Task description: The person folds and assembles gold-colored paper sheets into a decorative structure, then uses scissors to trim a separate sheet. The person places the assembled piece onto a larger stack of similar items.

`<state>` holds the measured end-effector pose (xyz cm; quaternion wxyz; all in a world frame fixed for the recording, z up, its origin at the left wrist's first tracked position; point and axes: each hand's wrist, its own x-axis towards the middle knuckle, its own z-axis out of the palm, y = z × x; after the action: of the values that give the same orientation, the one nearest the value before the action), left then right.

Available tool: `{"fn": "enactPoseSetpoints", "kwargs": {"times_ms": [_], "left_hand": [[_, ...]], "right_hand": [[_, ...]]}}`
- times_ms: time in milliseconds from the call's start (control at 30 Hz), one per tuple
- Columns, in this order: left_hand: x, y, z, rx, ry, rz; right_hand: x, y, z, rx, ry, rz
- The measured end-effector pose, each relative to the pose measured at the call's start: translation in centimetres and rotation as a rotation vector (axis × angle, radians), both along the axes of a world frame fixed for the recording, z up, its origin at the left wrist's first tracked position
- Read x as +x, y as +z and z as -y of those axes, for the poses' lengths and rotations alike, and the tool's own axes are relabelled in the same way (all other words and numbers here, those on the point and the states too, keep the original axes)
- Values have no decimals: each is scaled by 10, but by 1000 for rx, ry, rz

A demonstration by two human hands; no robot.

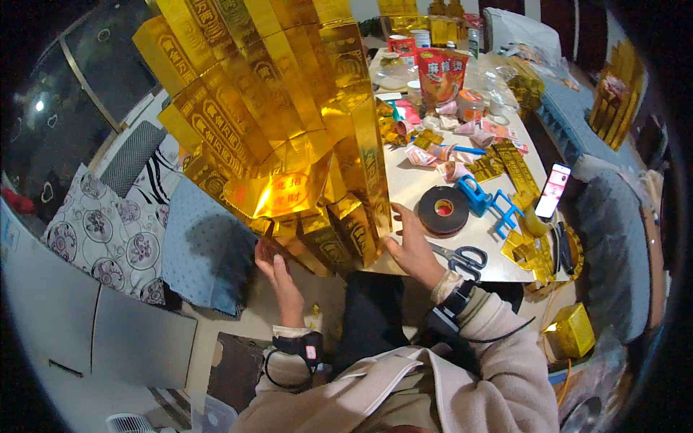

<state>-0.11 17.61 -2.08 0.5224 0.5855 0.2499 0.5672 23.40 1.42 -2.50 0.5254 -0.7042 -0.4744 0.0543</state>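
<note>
A large fan-shaped construction of folded gold foil paper [287, 124] with embossed characters stands at the near edge of the table, reaching past the top of the view. My left hand [280, 276] holds its lower left edge from below, fingertips partly hidden behind the foil. At its lower right corner, my right hand [414, 249] has the thumb against the foil and the fingers apart; whether it grips is unclear. Right of that hand lie scissors [460, 260] with dark handles, a roll of black tape [443, 211] and a blue tape dispenser [474, 196].
On the white table [403, 184] are rolled pink paper pieces [455, 170], gold foil strips [511, 162], a lit phone [553, 190], a red food pouch [441, 78] and tubs. Blue-covered seating [606, 216] is at right, a blue cloth-covered seat [203, 249] at left. A gold box [575, 331] sits lower right.
</note>
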Motion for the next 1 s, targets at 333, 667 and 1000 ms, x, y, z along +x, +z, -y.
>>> {"fn": "enactPoseSetpoints", "kwargs": {"times_ms": [333, 667, 1000], "left_hand": [[3, -35, -7, -264, -1, 154], [11, -43, -2, -336, 93, 135], [-4, -53, -58, -309, -86, 76]], "right_hand": [[33, -34, -38, 128, 121, -203], [41, -30, -36, -8, 140, -268], [19, -26, -16, -1, 64, -191]]}}
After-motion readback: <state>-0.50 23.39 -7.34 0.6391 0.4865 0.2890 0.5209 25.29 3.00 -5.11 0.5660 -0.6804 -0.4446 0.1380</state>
